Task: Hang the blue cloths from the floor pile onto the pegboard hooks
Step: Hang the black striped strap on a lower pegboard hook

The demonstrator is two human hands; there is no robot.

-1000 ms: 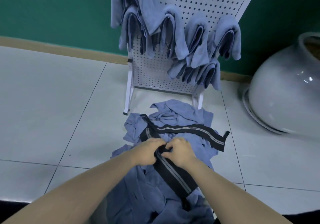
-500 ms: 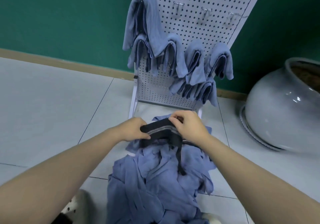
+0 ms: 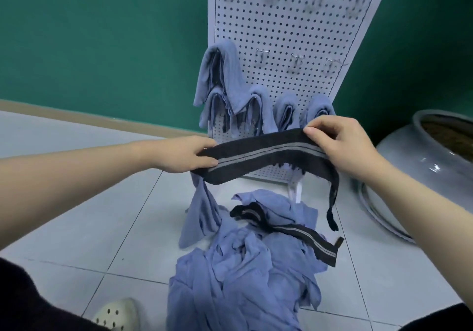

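Note:
My left hand and my right hand each pinch one end of a dark band with a grey stripe, the edge of a blue cloth, stretched level in front of the white pegboard. Blue fabric hangs from under my left hand down to the pile of blue cloths on the floor. Several blue cloths hang on the board's lower hooks. Bare metal hooks stick out above them.
A second dark striped band lies across the pile. A large grey ceramic pot stands at the right on the tiled floor. A white clog shows at the bottom left. The green wall is behind the board.
Both hands have lifted the striped band off the pile and spread apart, stretching it level. The view has tilted up, showing more of the pegboard.

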